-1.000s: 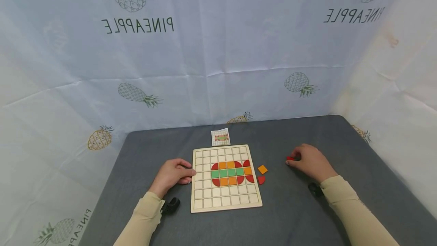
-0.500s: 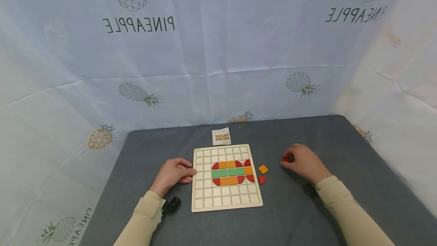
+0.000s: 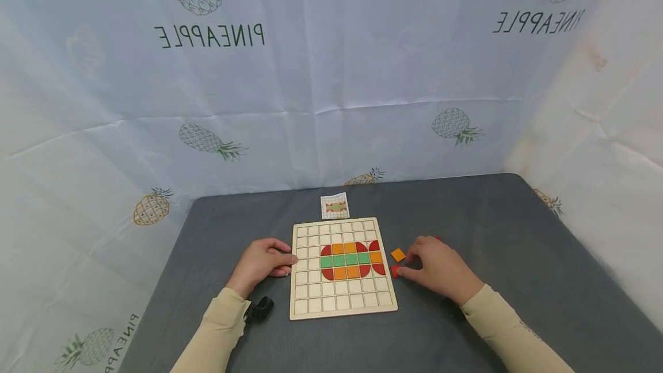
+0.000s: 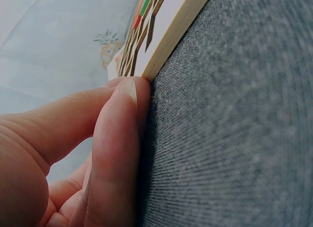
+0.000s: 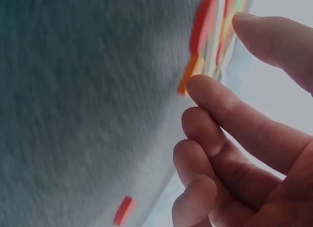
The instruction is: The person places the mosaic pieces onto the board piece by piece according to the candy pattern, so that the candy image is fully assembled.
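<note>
A pale wooden puzzle board (image 3: 314, 305) with a grid of squares lies on the dark table. Red, orange and green tiles (image 3: 350, 260) form a pattern on it. My left hand (image 3: 261, 263) holds the board's left edge, thumb and a fingertip meeting there in the left wrist view. By the board's right side, my right hand (image 3: 437, 266) hovers low over a loose red rounded tile (image 5: 202, 24). Its thumb and index finger stand apart with nothing between them. An orange square tile (image 3: 397, 255) lies just beyond, near the index fingertip.
A small pattern card (image 3: 335, 206) lies behind the board. Another red tile (image 5: 125, 211) lies farther right on the table (image 3: 248, 212), mostly hidden by my right hand in the head view. A cloth (image 3: 331, 73) printed with pineapples hangs behind and around the table.
My right hand has moved left and toward me, from the red tile at the far right to the loose tiles beside the board. That red tile stays behind. The left hand keeps its place.
</note>
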`<state>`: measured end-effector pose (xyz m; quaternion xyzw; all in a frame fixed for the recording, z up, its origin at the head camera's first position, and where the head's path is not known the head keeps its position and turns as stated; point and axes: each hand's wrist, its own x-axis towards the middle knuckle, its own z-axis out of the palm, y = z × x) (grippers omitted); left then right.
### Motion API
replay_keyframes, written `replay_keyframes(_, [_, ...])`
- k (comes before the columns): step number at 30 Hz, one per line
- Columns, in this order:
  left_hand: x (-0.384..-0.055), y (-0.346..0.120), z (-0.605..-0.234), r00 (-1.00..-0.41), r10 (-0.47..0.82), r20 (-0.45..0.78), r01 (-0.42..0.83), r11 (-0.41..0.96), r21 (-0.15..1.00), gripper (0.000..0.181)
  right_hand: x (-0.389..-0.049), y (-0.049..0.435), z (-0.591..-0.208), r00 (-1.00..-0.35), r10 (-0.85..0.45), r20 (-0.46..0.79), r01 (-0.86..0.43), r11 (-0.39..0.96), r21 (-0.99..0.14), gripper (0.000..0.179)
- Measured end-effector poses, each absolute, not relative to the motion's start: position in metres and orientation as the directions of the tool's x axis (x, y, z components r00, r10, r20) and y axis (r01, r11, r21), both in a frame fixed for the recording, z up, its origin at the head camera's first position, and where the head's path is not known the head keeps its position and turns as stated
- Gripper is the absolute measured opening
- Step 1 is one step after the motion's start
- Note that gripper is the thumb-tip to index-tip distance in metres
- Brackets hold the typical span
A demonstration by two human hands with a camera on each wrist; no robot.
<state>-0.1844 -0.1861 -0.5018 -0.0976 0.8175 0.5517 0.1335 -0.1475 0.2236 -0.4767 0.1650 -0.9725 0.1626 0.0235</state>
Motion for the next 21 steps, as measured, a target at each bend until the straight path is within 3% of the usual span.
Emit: replay_keyframes(21, [-0.184, -0.185, -0.502, -0.947, -0.019, -0.321, -0.303, 0.380, 0.874, 0.038, -0.148, 0.202, -0.481, -0.951, -0.293, 0.098, -0.308, 0.909, -0.279, 0.024])
